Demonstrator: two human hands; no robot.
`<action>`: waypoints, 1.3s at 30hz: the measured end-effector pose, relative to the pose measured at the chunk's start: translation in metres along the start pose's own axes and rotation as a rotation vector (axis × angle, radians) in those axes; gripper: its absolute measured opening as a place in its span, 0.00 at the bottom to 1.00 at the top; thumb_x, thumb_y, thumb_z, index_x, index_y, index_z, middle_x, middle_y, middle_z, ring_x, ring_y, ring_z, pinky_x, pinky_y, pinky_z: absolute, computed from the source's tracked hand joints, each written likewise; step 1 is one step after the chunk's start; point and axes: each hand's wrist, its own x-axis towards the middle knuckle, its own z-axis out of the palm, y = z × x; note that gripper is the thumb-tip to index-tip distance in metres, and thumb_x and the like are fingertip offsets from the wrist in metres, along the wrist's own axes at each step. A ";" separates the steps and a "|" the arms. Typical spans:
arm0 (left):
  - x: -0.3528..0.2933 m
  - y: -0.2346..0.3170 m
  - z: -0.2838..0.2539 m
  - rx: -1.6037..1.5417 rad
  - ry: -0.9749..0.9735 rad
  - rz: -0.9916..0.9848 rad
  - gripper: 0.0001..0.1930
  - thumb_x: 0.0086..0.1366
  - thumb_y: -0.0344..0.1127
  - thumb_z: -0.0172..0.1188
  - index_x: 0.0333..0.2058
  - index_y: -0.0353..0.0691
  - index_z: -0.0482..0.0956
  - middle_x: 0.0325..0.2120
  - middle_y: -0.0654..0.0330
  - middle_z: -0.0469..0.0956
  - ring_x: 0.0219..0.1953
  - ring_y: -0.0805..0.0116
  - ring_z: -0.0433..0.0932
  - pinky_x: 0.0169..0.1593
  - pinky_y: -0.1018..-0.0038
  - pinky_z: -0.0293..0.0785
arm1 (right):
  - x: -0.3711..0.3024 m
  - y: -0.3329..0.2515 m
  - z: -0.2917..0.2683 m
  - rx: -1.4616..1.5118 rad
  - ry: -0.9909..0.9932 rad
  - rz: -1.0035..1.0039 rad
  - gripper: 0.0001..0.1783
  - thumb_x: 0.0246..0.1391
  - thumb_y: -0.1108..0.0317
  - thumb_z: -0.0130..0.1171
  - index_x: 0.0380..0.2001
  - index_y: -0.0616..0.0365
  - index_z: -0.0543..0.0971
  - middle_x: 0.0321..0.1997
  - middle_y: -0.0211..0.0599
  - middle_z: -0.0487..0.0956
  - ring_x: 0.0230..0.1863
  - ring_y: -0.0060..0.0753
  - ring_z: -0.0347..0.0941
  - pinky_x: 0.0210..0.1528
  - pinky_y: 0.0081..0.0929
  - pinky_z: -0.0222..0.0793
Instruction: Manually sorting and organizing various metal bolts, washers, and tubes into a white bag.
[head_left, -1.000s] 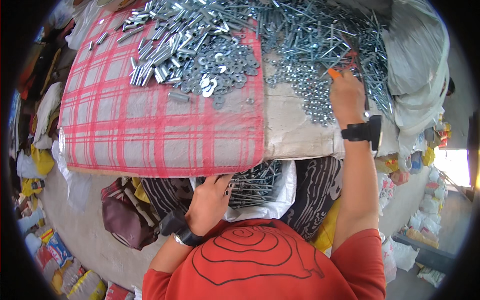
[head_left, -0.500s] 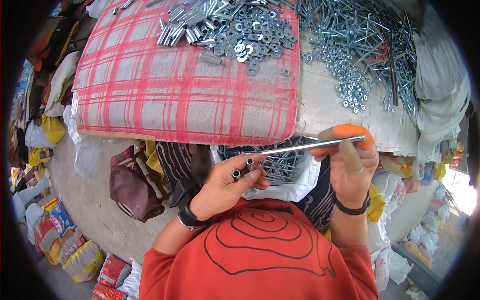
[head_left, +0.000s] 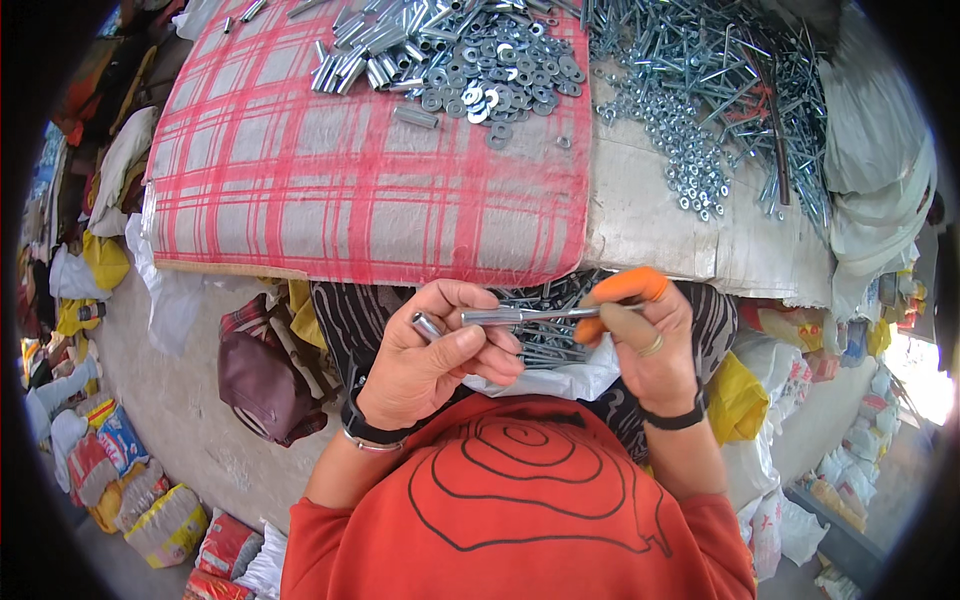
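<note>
Between my two hands lies a long thin metal bolt (head_left: 552,314), its left end meeting a shiny tubular sleeve (head_left: 488,317). I cannot tell how far the bolt sits inside it. My left hand (head_left: 425,350) is closed round that sleeve and a second metal sleeve (head_left: 427,325), which points up between thumb and fingers. My right hand (head_left: 650,345) pinches the bolt's right end, with orange and tan covers on some fingers. Below the hands, a white sack (head_left: 575,378) holds many more bolts (head_left: 545,340).
On the red-checked cloth (head_left: 370,200) ahead lie piled sleeves (head_left: 370,50) and flat washers (head_left: 500,80). To their right are nuts (head_left: 690,170) and a heap of long bolts (head_left: 730,70). A dark bag (head_left: 265,380) rests at lower left; packed sacks (head_left: 170,520) line the floor.
My right hand has moved left and down, bringing the bolt's end to a sleeve in my left hand. Both hands are now closer together.
</note>
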 end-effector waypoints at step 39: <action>0.025 -0.005 -0.008 0.549 0.103 -0.223 0.12 0.72 0.38 0.51 0.49 0.39 0.75 0.22 0.67 0.72 0.15 0.83 0.68 0.18 0.85 0.63 | 0.153 -0.007 0.039 -1.468 0.100 -0.788 0.09 0.47 0.74 0.64 0.35 0.60 0.80 0.30 0.44 0.72 0.29 0.50 0.73 0.30 0.40 0.69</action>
